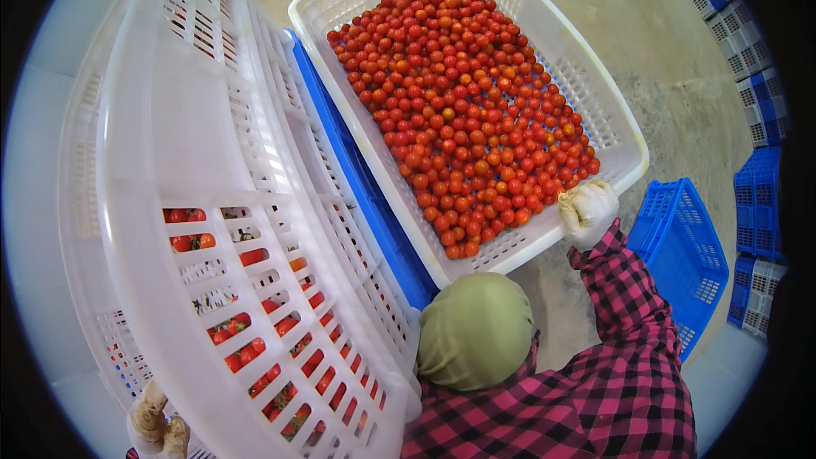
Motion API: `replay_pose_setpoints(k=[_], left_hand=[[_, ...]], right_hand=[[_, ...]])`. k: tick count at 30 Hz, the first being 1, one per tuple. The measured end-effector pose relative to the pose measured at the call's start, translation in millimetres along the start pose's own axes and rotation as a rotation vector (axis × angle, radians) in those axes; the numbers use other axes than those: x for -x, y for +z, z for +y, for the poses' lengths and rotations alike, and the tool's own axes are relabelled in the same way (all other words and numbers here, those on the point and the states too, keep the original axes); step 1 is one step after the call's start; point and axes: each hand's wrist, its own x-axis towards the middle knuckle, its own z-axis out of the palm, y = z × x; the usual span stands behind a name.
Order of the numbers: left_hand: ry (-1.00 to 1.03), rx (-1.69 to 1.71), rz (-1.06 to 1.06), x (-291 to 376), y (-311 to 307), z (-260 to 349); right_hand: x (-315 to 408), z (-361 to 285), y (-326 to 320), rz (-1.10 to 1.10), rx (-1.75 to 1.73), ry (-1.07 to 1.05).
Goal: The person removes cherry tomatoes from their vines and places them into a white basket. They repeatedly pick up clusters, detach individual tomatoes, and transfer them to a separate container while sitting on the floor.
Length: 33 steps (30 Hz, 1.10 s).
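Note:
A white plastic crate (pixel 621 99) with slotted walls holds a broad layer of loose cherry tomatoes (pixel 459 108). My right hand (pixel 588 213), in a soiled white glove, is closed over the crate's near rim at its right corner. At the left, large white slotted crates (pixel 197 134) stand close to the camera; red tomatoes and green stems show through the slots. My left hand (pixel 157 424), also gloved, is at the lower left with bent fingers beside the outer rim of these crates; its grip is partly hidden.
A rounded olive-green cloth-covered form (pixel 475 331) is beside the plaid shirt. Blue crates stand between the white ones (pixel 357 185) and at the right (pixel 692 255). Stacked blue and white crates (pixel 758 197) line the right edge of the concrete floor (pixel 688 95).

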Motion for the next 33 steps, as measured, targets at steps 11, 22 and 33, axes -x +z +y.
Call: replay_pose_setpoints(k=[11, 22, 33], left_hand=[[0.052, -0.143, -0.055, -18, 10, 37], [-0.101, -0.006, -0.017, -20, 19, 34], [-0.110, 0.053, 0.178, -27, 26, 28]], right_hand=[[-98, -43, 51, -0.749, -0.256, 0.018], [-235, -59, 258, -0.540, -0.082, 0.087], [-277, 47, 173, -0.829, 0.377, 0.520]])
